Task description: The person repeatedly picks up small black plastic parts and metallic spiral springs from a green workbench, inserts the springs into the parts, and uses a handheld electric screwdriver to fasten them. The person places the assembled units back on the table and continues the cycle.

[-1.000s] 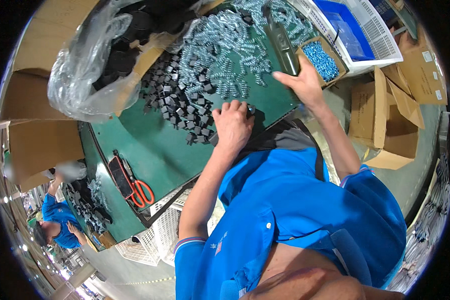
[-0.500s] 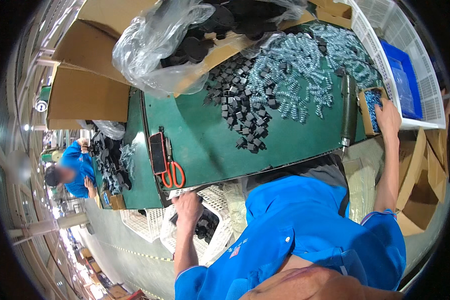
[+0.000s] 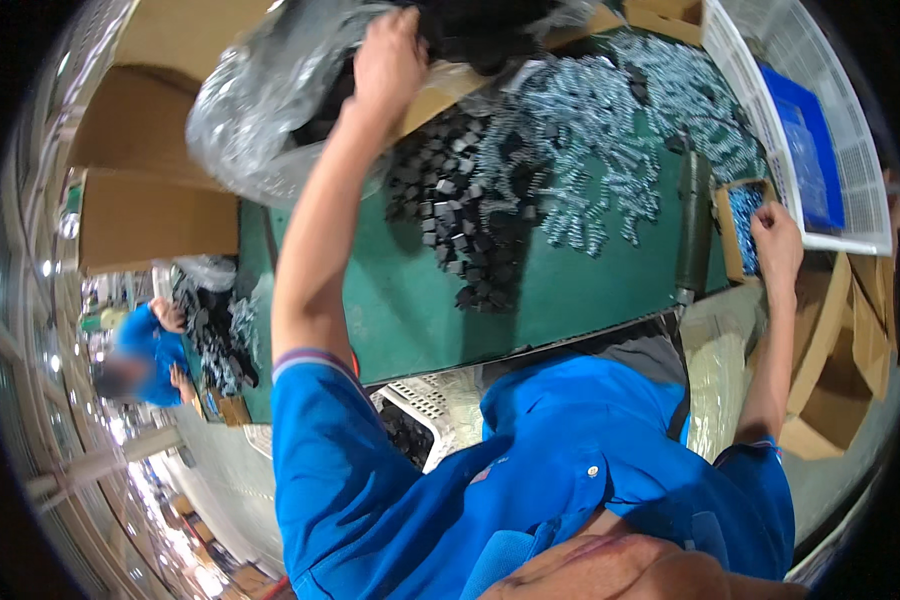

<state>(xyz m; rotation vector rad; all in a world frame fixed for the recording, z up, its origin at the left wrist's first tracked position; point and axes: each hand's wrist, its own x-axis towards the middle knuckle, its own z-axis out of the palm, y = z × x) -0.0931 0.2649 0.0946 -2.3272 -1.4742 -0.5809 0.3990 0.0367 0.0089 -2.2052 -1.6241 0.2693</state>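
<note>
- Head view: the left hand (image 3: 388, 62) reached to the far side of the green table (image 3: 570, 290), its fingers curled into the open mouth of a clear plastic bag (image 3: 260, 120) that held black parts in a cardboard box (image 3: 450, 85).
- The right hand (image 3: 776, 245) rested at the table's right edge, fingers bent together over a small cardboard box (image 3: 740, 225) of blue-silver screws (whether it pinched one could not be told).
- Between the hands lay a pile of black square parts (image 3: 460, 215) and, further right, a heap of silvery springs (image 3: 610, 150).
- A dark cylindrical tool (image 3: 694, 225) stood just left of the small box.
- A white basket (image 3: 820, 130) with a blue tray sat far right.
- A co-worker in blue (image 3: 135, 355) sat at the left.
</note>
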